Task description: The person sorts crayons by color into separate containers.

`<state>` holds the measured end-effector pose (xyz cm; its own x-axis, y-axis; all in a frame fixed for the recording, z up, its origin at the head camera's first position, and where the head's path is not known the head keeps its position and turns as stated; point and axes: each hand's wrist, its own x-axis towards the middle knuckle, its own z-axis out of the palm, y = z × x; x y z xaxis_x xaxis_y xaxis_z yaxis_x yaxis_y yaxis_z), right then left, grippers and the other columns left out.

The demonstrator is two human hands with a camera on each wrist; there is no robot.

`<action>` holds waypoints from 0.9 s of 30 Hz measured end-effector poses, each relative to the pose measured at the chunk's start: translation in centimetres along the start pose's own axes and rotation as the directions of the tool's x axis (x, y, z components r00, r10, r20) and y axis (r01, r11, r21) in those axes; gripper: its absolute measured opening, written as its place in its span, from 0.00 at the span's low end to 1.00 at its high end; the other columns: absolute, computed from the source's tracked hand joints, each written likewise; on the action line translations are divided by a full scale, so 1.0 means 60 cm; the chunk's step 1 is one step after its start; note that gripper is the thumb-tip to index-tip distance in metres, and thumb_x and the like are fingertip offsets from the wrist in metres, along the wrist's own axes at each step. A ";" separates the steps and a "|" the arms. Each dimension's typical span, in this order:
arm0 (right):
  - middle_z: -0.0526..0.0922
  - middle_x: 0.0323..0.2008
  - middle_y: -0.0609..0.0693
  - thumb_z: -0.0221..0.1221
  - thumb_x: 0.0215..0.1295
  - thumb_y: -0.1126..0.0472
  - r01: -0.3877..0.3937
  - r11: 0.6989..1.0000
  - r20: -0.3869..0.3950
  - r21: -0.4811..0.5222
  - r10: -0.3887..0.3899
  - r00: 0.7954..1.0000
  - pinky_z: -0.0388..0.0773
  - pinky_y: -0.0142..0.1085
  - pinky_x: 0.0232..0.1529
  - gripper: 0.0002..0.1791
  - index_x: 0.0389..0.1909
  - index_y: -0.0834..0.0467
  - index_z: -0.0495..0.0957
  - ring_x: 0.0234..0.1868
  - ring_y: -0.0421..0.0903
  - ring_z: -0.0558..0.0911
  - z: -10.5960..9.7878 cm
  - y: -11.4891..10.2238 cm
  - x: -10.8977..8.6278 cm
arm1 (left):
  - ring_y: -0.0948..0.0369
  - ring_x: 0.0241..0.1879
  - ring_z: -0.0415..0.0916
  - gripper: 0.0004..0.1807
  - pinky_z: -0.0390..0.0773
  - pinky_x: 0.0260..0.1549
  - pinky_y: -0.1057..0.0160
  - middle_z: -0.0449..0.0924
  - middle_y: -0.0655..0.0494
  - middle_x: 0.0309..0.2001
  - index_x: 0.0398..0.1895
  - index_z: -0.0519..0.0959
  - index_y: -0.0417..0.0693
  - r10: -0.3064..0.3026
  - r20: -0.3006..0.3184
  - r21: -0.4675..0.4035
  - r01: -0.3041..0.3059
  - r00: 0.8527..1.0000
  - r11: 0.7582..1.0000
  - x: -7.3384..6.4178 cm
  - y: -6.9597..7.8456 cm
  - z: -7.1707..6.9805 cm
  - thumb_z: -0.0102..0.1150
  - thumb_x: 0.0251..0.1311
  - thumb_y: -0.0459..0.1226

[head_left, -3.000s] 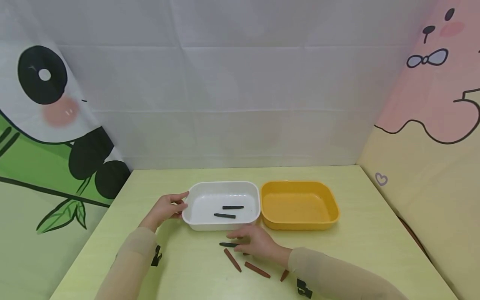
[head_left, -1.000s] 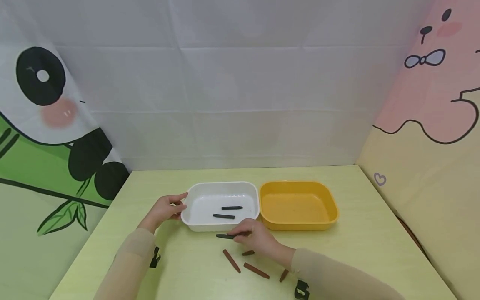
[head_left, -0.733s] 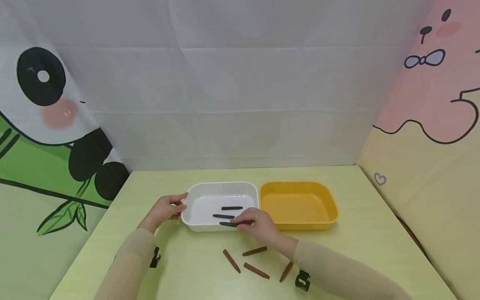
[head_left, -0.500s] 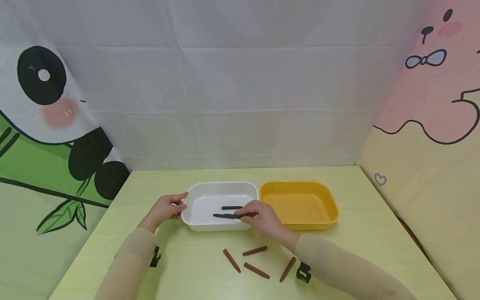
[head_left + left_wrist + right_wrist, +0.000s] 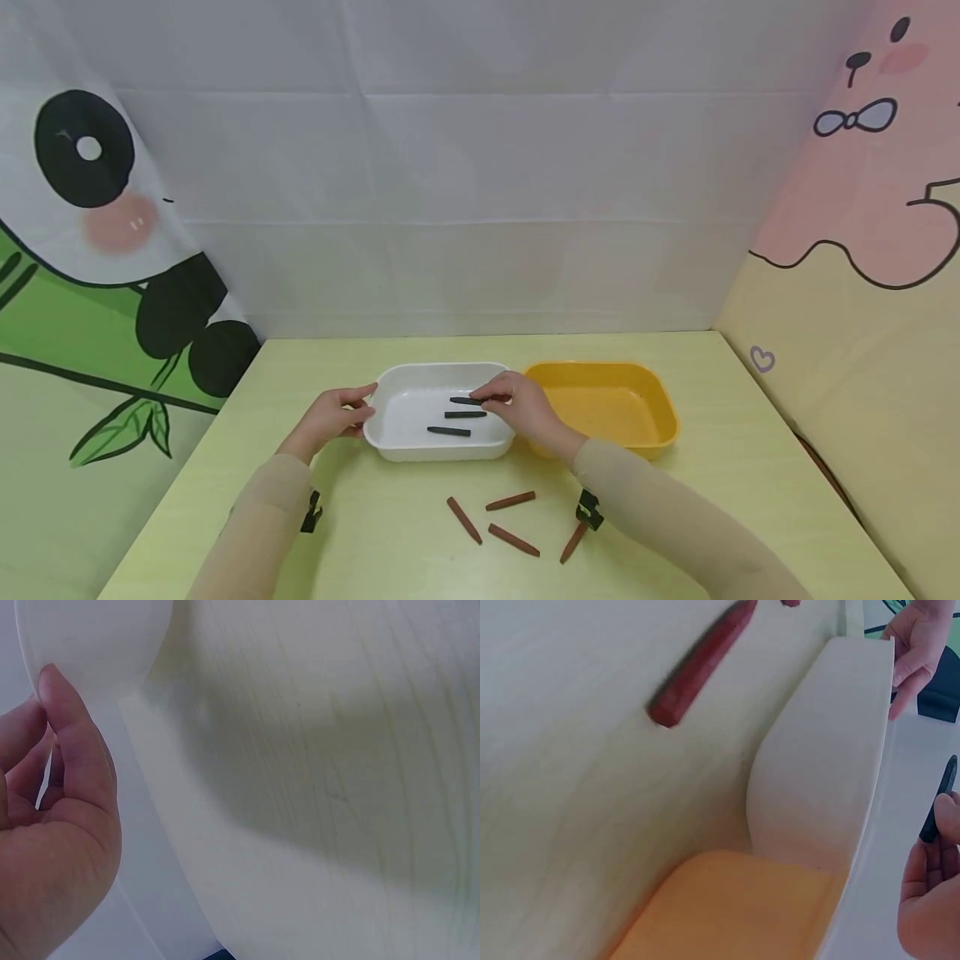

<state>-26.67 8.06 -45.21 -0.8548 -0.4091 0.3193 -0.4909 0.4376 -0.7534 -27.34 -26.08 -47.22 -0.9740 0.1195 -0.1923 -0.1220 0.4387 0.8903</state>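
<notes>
My left hand (image 5: 328, 422) grips the left rim of a white tray (image 5: 438, 454); the left wrist view shows a thumb against the white wall (image 5: 97, 645), with other fingers behind. Over the tray's right part, my right hand (image 5: 528, 414) pinches a black crayon (image 5: 462, 401) between thumb and fingertips, its tip pointing left. Two more black crayons lie inside the tray below it: an upper crayon (image 5: 466, 414) and a lower crayon (image 5: 448, 432). In the right wrist view the held crayon (image 5: 946, 787) stands out of the fingers, past the tray's rim.
A yellow tray (image 5: 611, 408) stands beside the white one on its right, partly behind my right forearm. Several reddish-brown crayons (image 5: 513, 540) lie on the pale table (image 5: 390, 533) in front; one (image 5: 573, 543) is partly covered by the right wrist strap. A white cloth backdrop rises behind.
My right hand has picked up the black crayon from the table and carried it up and back, over the two crayons in the white tray. The left hand stays on the rim.
</notes>
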 end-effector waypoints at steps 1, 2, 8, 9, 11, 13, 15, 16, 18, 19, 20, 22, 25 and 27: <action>0.83 0.39 0.47 0.65 0.62 0.70 0.006 1.000 -0.002 -0.009 -0.006 1.000 0.79 0.31 0.45 0.11 0.43 0.57 0.88 0.42 0.45 0.80 0.000 0.001 0.005 | 0.59 0.26 0.74 0.30 0.83 0.31 0.63 0.72 0.44 0.41 0.72 0.64 0.39 0.000 0.001 -0.001 0.000 1.000 1.000 0.000 0.000 0.000 0.58 0.68 0.29; 0.83 0.39 0.47 0.65 0.62 0.70 0.011 1.000 -0.005 -0.019 -0.011 1.000 0.79 0.31 0.44 0.10 0.43 0.57 0.89 0.41 0.45 0.80 0.000 0.001 0.010 | 0.59 0.26 0.74 0.30 0.83 0.31 0.63 0.72 0.44 0.41 0.72 0.64 0.39 0.001 0.004 0.000 -0.001 1.000 1.000 0.000 0.000 0.000 0.58 0.68 0.30; 0.84 0.38 0.47 0.66 0.62 0.69 -0.009 0.997 -0.010 -0.083 0.008 1.000 0.79 0.31 0.43 0.10 0.42 0.56 0.89 0.40 0.45 0.80 0.003 0.000 0.036 | 0.58 0.26 0.75 0.30 0.83 0.30 0.63 0.72 0.43 0.41 0.72 0.64 0.38 0.012 0.005 -0.006 -0.012 1.000 1.000 0.000 -0.002 -0.001 0.58 0.68 0.29; 0.84 0.38 0.47 0.66 0.63 0.69 -0.014 0.995 -0.008 -0.095 0.013 1.000 0.79 0.32 0.43 0.10 0.42 0.56 0.89 0.40 0.45 0.80 0.004 0.001 0.039 | 0.58 0.26 0.75 0.30 0.83 0.30 0.63 0.72 0.43 0.41 0.72 0.64 0.38 0.014 0.004 -0.006 -0.014 1.000 1.000 -0.001 -0.002 -0.001 0.58 0.68 0.29; 0.84 0.38 0.47 0.66 0.63 0.68 -0.031 0.993 -0.006 -0.114 0.031 1.000 0.79 0.32 0.44 0.10 0.42 0.55 0.89 0.41 0.45 0.80 0.006 0.002 0.047 | 0.58 0.26 0.75 0.30 0.83 0.31 0.64 0.72 0.44 0.41 0.72 0.63 0.37 0.021 0.008 -0.003 -0.021 1.000 1.000 -0.001 -0.002 -0.001 0.58 0.68 0.29; 0.84 0.38 0.47 0.66 0.63 0.67 -0.058 0.990 -0.005 -0.132 0.058 0.998 0.79 0.32 0.44 0.10 0.43 0.54 0.89 0.41 0.45 0.80 0.010 0.005 0.055 | 0.58 0.26 0.75 0.30 0.83 0.31 0.64 0.72 0.44 0.40 0.72 0.63 0.37 0.023 0.006 -0.009 -0.023 1.000 1.000 -0.002 -0.001 -0.001 0.58 0.68 0.29; 0.84 0.38 0.47 0.66 0.63 0.67 -0.073 0.986 -0.009 -0.148 0.072 0.997 0.79 0.33 0.44 0.10 0.43 0.54 0.89 0.41 0.45 0.80 0.013 0.008 0.062 | 0.59 0.26 0.74 0.30 0.83 0.31 0.64 0.73 0.44 0.40 0.72 0.63 0.37 0.026 0.006 -0.011 -0.026 1.000 1.000 -0.003 0.001 -0.002 0.58 0.68 0.29; 0.84 0.39 0.46 0.66 0.64 0.66 -0.084 0.984 -0.009 -0.155 0.083 0.996 0.79 0.33 0.45 0.10 0.43 0.53 0.89 0.41 0.45 0.80 0.014 0.010 0.065 | 0.59 0.26 0.74 0.30 0.83 0.31 0.64 0.73 0.45 0.40 0.72 0.63 0.37 0.028 0.005 -0.012 -0.028 1.000 1.000 -0.004 0.001 -0.002 0.57 0.68 0.28; 0.84 0.39 0.46 0.66 0.64 0.66 -0.098 0.981 -0.006 -0.167 0.098 0.995 0.79 0.33 0.45 0.10 0.44 0.53 0.89 0.41 0.44 0.80 0.017 0.012 0.071 | 0.59 0.26 0.74 0.30 0.83 0.30 0.64 0.73 0.45 0.39 0.72 0.63 0.37 0.029 0.003 -0.017 -0.029 1.000 0.999 -0.004 0.003 -0.002 0.57 0.68 0.28; 0.84 0.39 0.46 0.65 0.64 0.66 -0.104 0.980 -0.004 -0.171 0.105 0.994 0.78 0.33 0.45 0.10 0.44 0.53 0.89 0.41 0.44 0.79 0.019 0.013 0.074 | 0.60 0.26 0.74 0.30 0.83 0.30 0.64 0.73 0.45 0.39 0.72 0.63 0.37 0.031 0.004 -0.016 -0.031 1.000 0.999 -0.004 0.003 -0.002 0.57 0.68 0.28; 0.84 0.39 0.46 0.65 0.64 0.66 -0.111 0.979 -0.003 -0.174 0.112 0.994 0.78 0.33 0.45 0.10 0.44 0.53 0.89 0.41 0.44 0.79 0.020 0.014 0.076 | 0.60 0.26 0.74 0.30 0.83 0.30 0.64 0.73 0.45 0.39 0.72 0.63 0.36 0.031 0.004 -0.015 -0.031 0.999 0.999 -0.004 0.003 -0.002 0.57 0.68 0.28; 0.83 0.39 0.46 0.65 0.64 0.66 -0.125 0.977 -0.001 -0.173 0.127 0.992 0.78 0.33 0.45 0.10 0.44 0.52 0.89 0.41 0.44 0.79 0.022 0.016 0.081 | 0.60 0.26 0.74 0.29 0.83 0.30 0.64 0.73 0.45 0.39 0.72 0.63 0.36 0.032 0.003 -0.016 -0.032 0.999 0.999 -0.005 0.004 -0.002 0.57 0.68 0.28; 0.84 0.40 0.47 0.65 0.64 0.67 -0.144 0.976 -0.009 -0.166 0.144 0.990 0.78 0.34 0.46 0.10 0.44 0.53 0.89 0.42 0.45 0.79 0.023 0.017 0.086 | 0.60 0.26 0.74 0.29 0.82 0.30 0.64 0.73 0.44 0.39 0.71 0.64 0.36 0.027 0.002 -0.019 -0.027 1.000 0.999 -0.004 0.003 -0.002 0.57 0.68 0.28; 0.84 0.40 0.48 0.65 0.64 0.67 -0.156 0.975 -0.020 -0.160 0.155 0.988 0.78 0.35 0.46 0.10 0.44 0.54 0.89 0.43 0.46 0.79 0.023 0.017 0.089 | 0.59 0.26 0.74 0.29 0.82 0.30 0.64 0.73 0.44 0.39 0.71 0.64 0.37 0.024 0.002 -0.019 -0.024 1.000 1.000 -0.004 0.002 -0.002 0.57 0.68 0.28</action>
<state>-31.50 5.22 -45.05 -0.9235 -0.3209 0.2103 -0.3724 0.6181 -0.6923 -27.14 -26.14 -47.01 -0.9763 0.1321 -0.1715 -0.1020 0.4184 0.9025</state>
